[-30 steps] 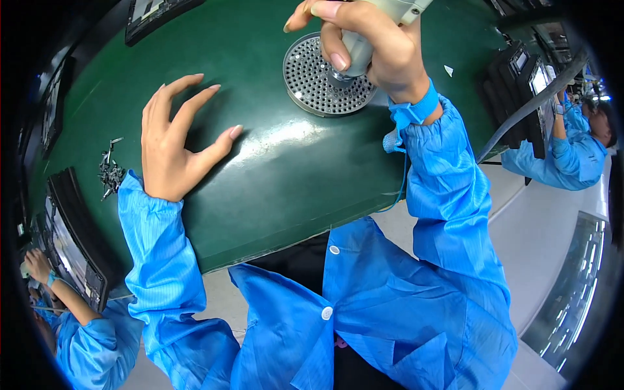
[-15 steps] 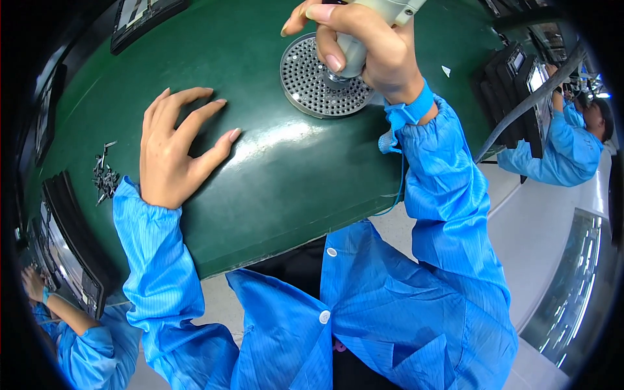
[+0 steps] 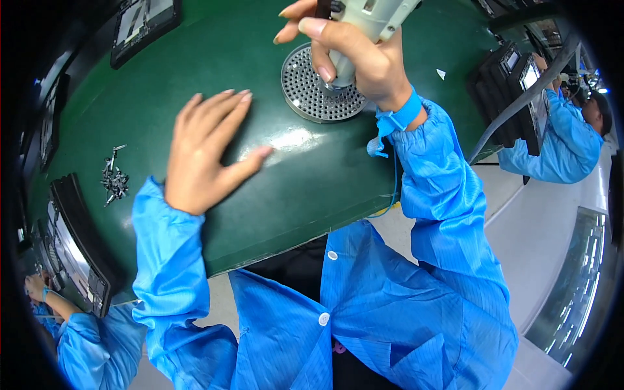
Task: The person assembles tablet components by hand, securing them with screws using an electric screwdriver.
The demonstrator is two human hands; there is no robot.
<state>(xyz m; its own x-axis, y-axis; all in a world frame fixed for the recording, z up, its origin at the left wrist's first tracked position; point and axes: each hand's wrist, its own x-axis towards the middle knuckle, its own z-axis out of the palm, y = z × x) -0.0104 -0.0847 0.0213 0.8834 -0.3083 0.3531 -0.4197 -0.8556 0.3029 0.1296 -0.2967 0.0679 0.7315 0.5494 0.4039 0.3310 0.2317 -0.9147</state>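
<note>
My right hand (image 3: 370, 62) is wrapped round a cream-coloured electric screwdriver (image 3: 377, 18), with its nose pointing down. The nose is over a round grey disc (image 3: 311, 91) full of small holes, some with bright spots that look like screws. Whether the tip touches the disc, I cannot tell, because fingers and the nose hide it. My left hand (image 3: 205, 153) hovers over or rests on the green tabletop (image 3: 286, 195), palm down with fingers stretched out and thumb apart, holding nothing. To its left lies a small heap of dark, thin pieces (image 3: 115, 182).
Dark flat-panel devices stand at the table's left edge (image 3: 78, 244), far left (image 3: 146, 29) and right (image 3: 513, 97). A grey cable (image 3: 520, 107) curves past the right side. A white scrap (image 3: 441, 74) lies far right. Co-workers in blue sit left (image 3: 97, 344) and right (image 3: 565, 143).
My left hand has slid to the right, toward the disc, its fingers drawn closer together. My right hand and the screwdriver have shifted slightly left over the disc.
</note>
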